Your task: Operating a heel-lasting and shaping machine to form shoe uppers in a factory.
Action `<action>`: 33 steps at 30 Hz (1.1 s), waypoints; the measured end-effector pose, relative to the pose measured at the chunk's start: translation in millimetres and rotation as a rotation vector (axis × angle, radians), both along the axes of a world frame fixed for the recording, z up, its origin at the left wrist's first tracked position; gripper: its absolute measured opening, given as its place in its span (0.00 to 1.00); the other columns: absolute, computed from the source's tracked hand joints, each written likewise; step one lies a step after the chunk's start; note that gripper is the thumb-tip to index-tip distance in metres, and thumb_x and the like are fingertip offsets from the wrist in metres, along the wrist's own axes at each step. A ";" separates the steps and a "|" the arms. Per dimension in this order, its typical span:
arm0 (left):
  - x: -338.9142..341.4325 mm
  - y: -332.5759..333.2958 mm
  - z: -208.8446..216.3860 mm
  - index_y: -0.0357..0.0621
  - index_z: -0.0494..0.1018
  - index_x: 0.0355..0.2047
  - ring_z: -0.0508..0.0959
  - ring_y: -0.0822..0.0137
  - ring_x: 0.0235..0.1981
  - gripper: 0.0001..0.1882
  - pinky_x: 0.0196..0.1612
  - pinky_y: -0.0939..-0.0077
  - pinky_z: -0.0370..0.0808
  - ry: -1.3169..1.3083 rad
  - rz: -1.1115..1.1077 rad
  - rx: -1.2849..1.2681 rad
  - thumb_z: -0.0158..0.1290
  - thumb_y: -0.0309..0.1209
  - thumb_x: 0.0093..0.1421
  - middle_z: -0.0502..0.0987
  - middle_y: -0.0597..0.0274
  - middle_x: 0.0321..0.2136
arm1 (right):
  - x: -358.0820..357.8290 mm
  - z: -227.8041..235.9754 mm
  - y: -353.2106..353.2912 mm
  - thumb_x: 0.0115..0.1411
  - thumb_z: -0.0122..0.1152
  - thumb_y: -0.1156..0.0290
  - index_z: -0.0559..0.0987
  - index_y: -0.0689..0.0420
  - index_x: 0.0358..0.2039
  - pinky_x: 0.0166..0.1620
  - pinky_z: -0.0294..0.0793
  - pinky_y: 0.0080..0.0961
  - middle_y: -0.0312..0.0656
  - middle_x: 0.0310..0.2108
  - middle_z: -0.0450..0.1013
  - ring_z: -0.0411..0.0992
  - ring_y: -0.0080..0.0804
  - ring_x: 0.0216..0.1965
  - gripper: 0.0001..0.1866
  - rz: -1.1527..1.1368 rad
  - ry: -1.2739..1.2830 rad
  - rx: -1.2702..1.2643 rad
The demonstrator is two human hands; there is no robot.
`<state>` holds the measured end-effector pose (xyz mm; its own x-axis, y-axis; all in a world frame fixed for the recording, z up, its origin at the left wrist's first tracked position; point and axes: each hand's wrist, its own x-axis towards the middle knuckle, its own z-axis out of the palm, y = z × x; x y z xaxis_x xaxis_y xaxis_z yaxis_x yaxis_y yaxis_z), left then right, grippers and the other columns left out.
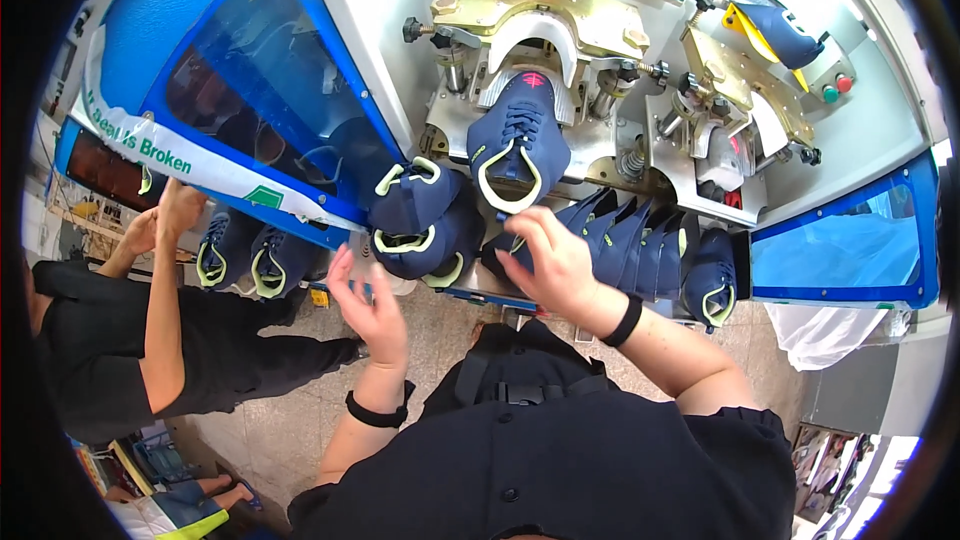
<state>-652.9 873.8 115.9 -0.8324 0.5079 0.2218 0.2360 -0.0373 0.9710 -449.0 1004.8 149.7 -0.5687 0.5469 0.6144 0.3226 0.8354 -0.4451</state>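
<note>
A navy shoe upper with a pale yellow-green collar sits mounted on the metal machine in front of me. My right hand reaches toward its heel, fingers curled just below the collar, holding nothing that I can see. My left hand hovers open below two loose navy uppers lying on the machine's ledge. A row of several navy uppers stands to the right of my right hand.
A blue-framed transparent guard panel stands open at the left, another blue panel at the right. A second mounted upper is at the far right station. A co-worker in black handles uppers at my left.
</note>
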 end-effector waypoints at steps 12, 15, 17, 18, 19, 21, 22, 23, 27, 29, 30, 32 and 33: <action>-30.7 76.4 98.1 0.51 0.76 0.37 0.76 0.56 0.36 0.20 0.36 0.64 0.76 1.127 -0.267 -0.626 0.69 0.34 0.41 0.75 0.61 0.33 | -4.7 21.3 40.3 0.50 0.68 0.66 0.72 0.56 0.36 0.36 0.73 0.37 0.44 0.31 0.71 0.74 0.47 0.33 0.16 -0.119 -0.180 -0.016; -31.6 56.5 110.0 0.50 0.76 0.36 0.76 0.55 0.36 0.20 0.39 0.62 0.75 1.099 -0.289 -0.617 0.68 0.37 0.43 0.75 0.60 0.31 | -3.0 22.0 42.0 0.51 0.68 0.65 0.72 0.56 0.36 0.35 0.73 0.37 0.45 0.31 0.71 0.74 0.47 0.32 0.16 -0.129 -0.198 -0.009; -31.7 47.6 93.0 0.51 0.77 0.35 0.76 0.55 0.36 0.18 0.38 0.62 0.75 1.113 -0.366 -0.698 0.68 0.38 0.43 0.74 0.60 0.31 | -8.5 21.2 39.0 0.51 0.68 0.64 0.72 0.55 0.37 0.35 0.73 0.36 0.45 0.31 0.71 0.74 0.47 0.32 0.17 -0.150 -0.188 -0.006; -31.8 46.8 85.7 0.52 0.78 0.35 0.76 0.55 0.37 0.18 0.37 0.62 0.75 1.119 -0.400 -0.754 0.67 0.39 0.43 0.74 0.59 0.32 | -12.0 25.4 38.1 0.52 0.68 0.62 0.73 0.57 0.34 0.35 0.73 0.37 0.45 0.30 0.72 0.74 0.47 0.32 0.16 -0.170 -0.187 0.000; -30.1 45.5 79.2 0.52 0.78 0.34 0.76 0.55 0.37 0.18 0.36 0.62 0.76 1.138 -0.361 -0.731 0.68 0.39 0.44 0.74 0.59 0.31 | -12.9 30.9 40.7 0.52 0.68 0.62 0.73 0.57 0.34 0.35 0.73 0.37 0.45 0.30 0.72 0.74 0.47 0.32 0.16 -0.165 -0.188 0.002; -25.8 40.4 77.9 0.52 0.77 0.39 0.75 0.55 0.38 0.22 0.37 0.62 0.76 1.098 -0.298 -0.793 0.68 0.37 0.43 0.73 0.58 0.35 | -9.0 47.8 52.3 0.54 0.69 0.61 0.74 0.59 0.32 0.33 0.72 0.37 0.46 0.29 0.74 0.74 0.46 0.30 0.16 -0.223 -0.026 0.032; -22.8 36.1 82.1 0.52 0.77 0.39 0.75 0.55 0.38 0.22 0.37 0.62 0.76 1.092 -0.297 -0.794 0.68 0.37 0.43 0.73 0.58 0.35 | -2.8 71.5 56.1 0.54 0.69 0.62 0.75 0.59 0.31 0.31 0.71 0.34 0.45 0.27 0.74 0.73 0.42 0.26 0.15 -0.235 0.097 0.080; -19.7 29.3 86.0 0.52 0.75 0.44 0.75 0.55 0.39 0.26 0.38 0.62 0.76 1.057 -0.289 -0.780 0.69 0.36 0.43 0.72 0.58 0.37 | 2.5 102.3 56.3 0.55 0.69 0.63 0.76 0.60 0.31 0.28 0.70 0.31 0.45 0.25 0.74 0.72 0.38 0.22 0.14 -0.230 0.219 0.122; -7.4 10.9 70.3 0.48 0.67 0.56 0.72 0.52 0.46 0.38 0.48 0.61 0.73 0.919 -0.320 -0.588 0.68 0.28 0.42 0.69 0.56 0.50 | 21.1 179.4 0.4 0.52 0.72 0.69 0.75 0.60 0.32 0.23 0.61 0.17 0.39 0.20 0.70 0.61 0.19 0.17 0.14 0.045 0.281 -0.115; -1.9 11.3 58.7 0.43 0.67 0.55 0.72 0.49 0.47 0.36 0.49 0.60 0.72 0.860 -0.293 -0.511 0.66 0.25 0.43 0.68 0.56 0.53 | -6.5 169.4 -2.2 0.52 0.72 0.66 0.74 0.59 0.32 0.25 0.68 0.23 0.42 0.20 0.71 0.69 0.29 0.18 0.15 0.145 0.330 -0.084; -3.2 8.4 49.2 0.44 0.67 0.55 0.72 0.49 0.47 0.35 0.49 0.60 0.73 0.883 -0.254 -0.471 0.65 0.25 0.45 0.68 0.55 0.54 | -23.0 167.0 -5.9 0.52 0.72 0.63 0.74 0.59 0.33 0.26 0.71 0.27 0.44 0.21 0.72 0.72 0.35 0.20 0.17 0.096 0.230 -0.095; 1.5 2.8 45.0 0.41 0.69 0.50 0.72 0.48 0.45 0.25 0.46 0.60 0.73 0.921 -0.178 -0.369 0.61 0.23 0.51 0.68 0.50 0.54 | -50.6 156.6 -16.2 0.53 0.71 0.58 0.73 0.58 0.35 0.29 0.73 0.34 0.48 0.24 0.74 0.75 0.44 0.24 0.20 0.068 0.062 -0.106; -0.2 -1.5 38.5 0.41 0.69 0.50 0.72 0.48 0.45 0.25 0.46 0.60 0.73 0.915 -0.175 -0.372 0.61 0.23 0.51 0.68 0.50 0.54 | -66.4 143.1 -20.4 0.53 0.69 0.56 0.73 0.58 0.37 0.29 0.74 0.37 0.49 0.25 0.74 0.76 0.48 0.26 0.21 0.099 -0.009 -0.108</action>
<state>-653.1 872.3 154.4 -0.3281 0.7741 0.5414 0.9182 0.1267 0.3753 -515.4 984.4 292.8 -0.6285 0.5507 0.5493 0.2457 0.8107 -0.5315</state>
